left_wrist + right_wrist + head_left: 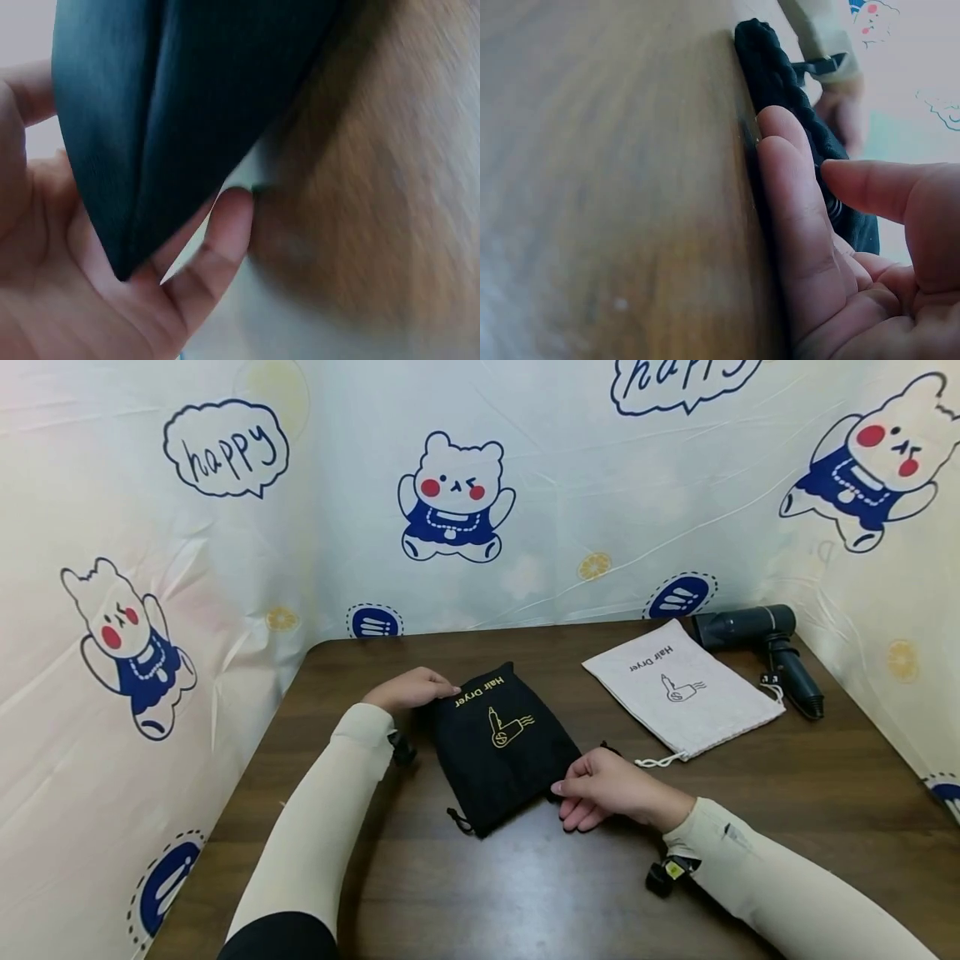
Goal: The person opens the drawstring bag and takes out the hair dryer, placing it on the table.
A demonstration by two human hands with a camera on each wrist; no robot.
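Note:
A black drawstring pouch [495,760] with gold "Hair Dryer" lettering and a gold dryer drawing lies in the middle of the table, its print upside down to me. At its far left corner, my left hand [408,691] holds the fabric; in the left wrist view the pointed corner hangs over the palm, with fingers behind it. My right hand [611,789] pinches the near right corner, thumb on top and other fingers extended along the tabletop. In the right wrist view the thumb [862,184] presses the gathered edge. A black cord end [461,820] sticks out at the near left corner.
To the right lies a white drawstring pouch [675,693] printed "Hair Dryer", its white cord trailing toward me. Behind it rests a dark hair dryer [750,627], handle pointing toward me. A patterned cloth [525,527] hangs round the wooden table [480,902].

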